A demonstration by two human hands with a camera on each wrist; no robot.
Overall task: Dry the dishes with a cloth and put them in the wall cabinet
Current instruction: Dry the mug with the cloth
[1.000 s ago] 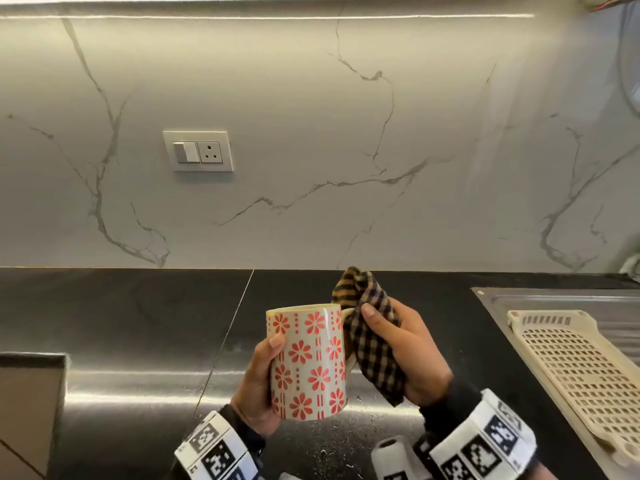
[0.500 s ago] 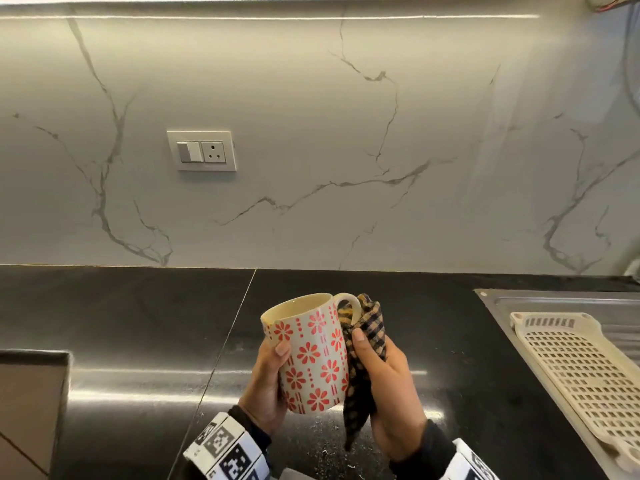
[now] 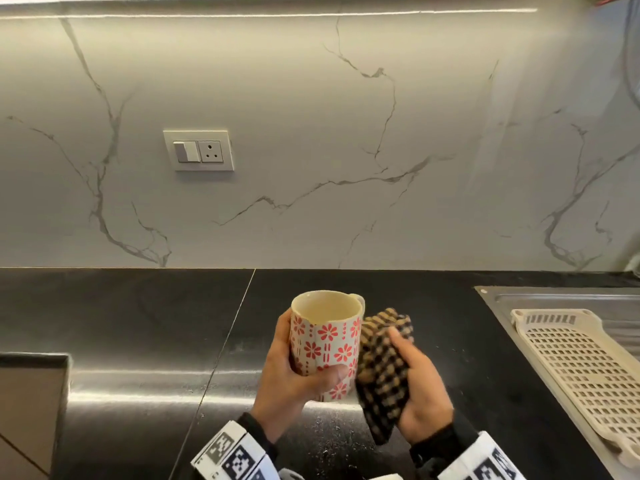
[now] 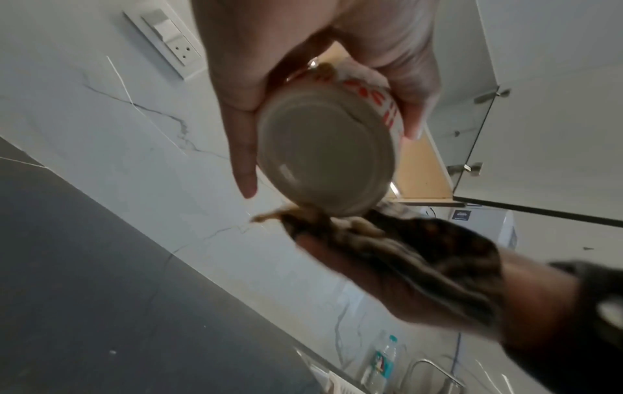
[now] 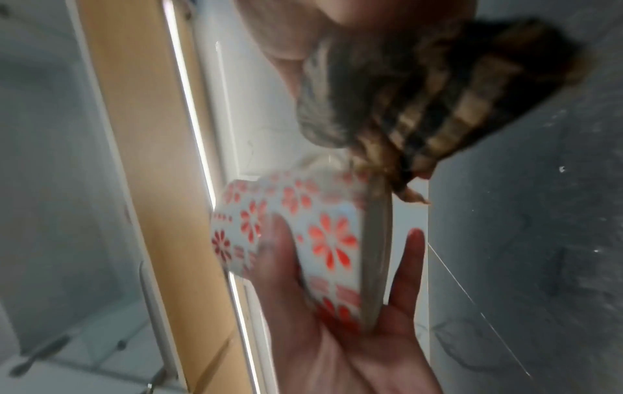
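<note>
A white mug with red flowers (image 3: pixel 327 341) is held upright above the black counter, its mouth facing me. My left hand (image 3: pixel 294 372) grips its body, thumb across the front. The left wrist view shows the mug's plain base (image 4: pixel 323 157), and the right wrist view its flowered side (image 5: pixel 303 229). My right hand (image 3: pixel 415 382) holds a black-and-tan checked cloth (image 3: pixel 382 368) against the mug's right side, next to the handle. The cloth (image 4: pixel 404 245) is bunched in the palm, and in the right wrist view the cloth (image 5: pixel 438 106) is blurred.
The black counter (image 3: pixel 138 323) runs along a marble wall with a switch and socket plate (image 3: pixel 198 150). A beige perforated tray (image 3: pixel 585 368) lies on the steel sink drainboard at right. An open wall cabinet (image 4: pixel 424 165) shows overhead. A water bottle (image 4: pixel 384 360) stands near the tap.
The mug has turned in my left hand, so its mouth faces me and the thumb lies across the front. The cloth slid from the rim down the mug's right side.
</note>
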